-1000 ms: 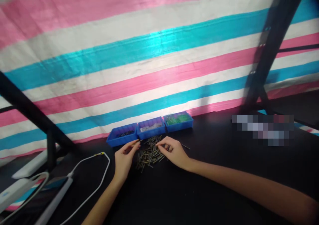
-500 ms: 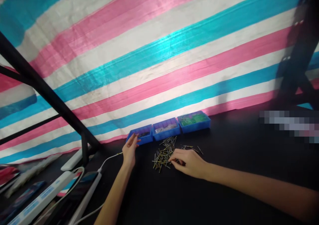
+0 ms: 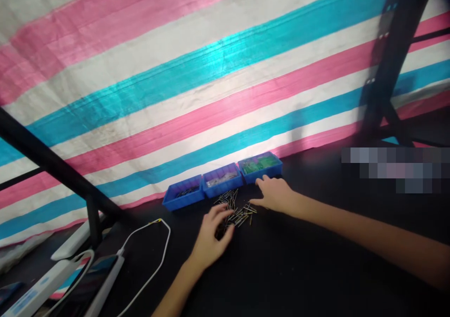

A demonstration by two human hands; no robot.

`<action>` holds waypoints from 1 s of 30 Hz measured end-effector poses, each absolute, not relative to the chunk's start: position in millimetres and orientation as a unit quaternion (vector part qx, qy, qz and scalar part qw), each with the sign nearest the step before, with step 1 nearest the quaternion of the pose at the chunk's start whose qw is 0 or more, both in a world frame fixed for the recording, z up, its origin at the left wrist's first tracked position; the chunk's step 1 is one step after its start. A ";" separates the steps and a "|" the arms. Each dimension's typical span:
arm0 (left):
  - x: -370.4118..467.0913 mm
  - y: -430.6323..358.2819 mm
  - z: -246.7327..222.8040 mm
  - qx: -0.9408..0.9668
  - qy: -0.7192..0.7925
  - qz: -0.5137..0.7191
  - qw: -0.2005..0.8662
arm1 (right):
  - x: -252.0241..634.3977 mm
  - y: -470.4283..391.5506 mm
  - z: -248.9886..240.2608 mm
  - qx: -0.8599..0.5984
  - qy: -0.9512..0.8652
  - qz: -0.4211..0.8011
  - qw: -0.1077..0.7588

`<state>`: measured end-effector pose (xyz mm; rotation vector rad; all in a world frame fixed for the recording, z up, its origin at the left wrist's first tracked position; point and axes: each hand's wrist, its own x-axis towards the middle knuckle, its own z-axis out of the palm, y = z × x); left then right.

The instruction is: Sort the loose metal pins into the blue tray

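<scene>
A loose pile of thin metal pins or small rods (image 3: 241,215), grey and yellowish, lies on the black tabletop (image 3: 281,270). My left hand (image 3: 213,235) is at the pile's left side, thumb and fingers apart and curved around its edge. On the right, my right hand (image 3: 274,194) rests beside the pile with thumb and fingers spread. Behind them stand three blue bins in a row: the left bin (image 3: 183,203) holds dark thin pieces, the middle bin (image 3: 225,186) whitish pieces, and the right bin (image 3: 260,174) green pieces.
A white cable (image 3: 165,251) loops over the table on the left, near a white power strip (image 3: 42,286) and a dark-screened device (image 3: 87,279). Black frame posts (image 3: 45,158) rise at both sides. A striped sheet (image 3: 197,97) hangs behind the bins.
My left hand has come from the left bin to the pile's left side. My right hand has moved off the pile towards the right bin and opened. The view has shifted right.
</scene>
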<state>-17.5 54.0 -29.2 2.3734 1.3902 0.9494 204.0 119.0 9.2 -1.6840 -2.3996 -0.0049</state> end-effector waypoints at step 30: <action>10.9 42.8 -39.0 0.836 0.467 0.279 0.076 | 176.1 117.9 -45.9 -0.419 -0.696 0.441 0.381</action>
